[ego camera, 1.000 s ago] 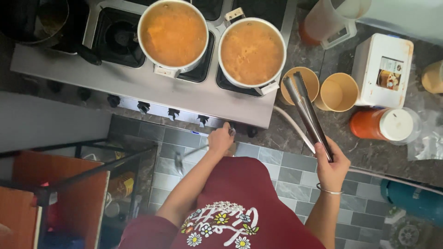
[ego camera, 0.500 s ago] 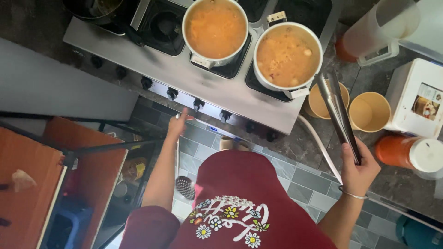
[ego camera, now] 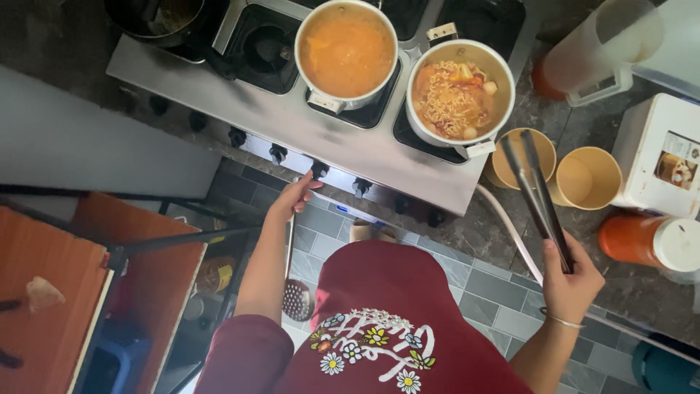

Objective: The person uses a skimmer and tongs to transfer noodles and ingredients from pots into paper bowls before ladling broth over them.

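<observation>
The right hand point(ego camera: 571, 283) is closed tight around metal tongs point(ego camera: 538, 195), and the left hand point(ego camera: 293, 198) pinches a stove knob point(ego camera: 319, 169) below the noodle pot point(ego camera: 459, 100); too much flame could make it boil over. Right of that pot stand two tan paper cups point(ego camera: 588, 177), a white box point(ego camera: 661, 157) with a small picture, and an orange jar point(ego camera: 651, 240) with a white lid.
</observation>
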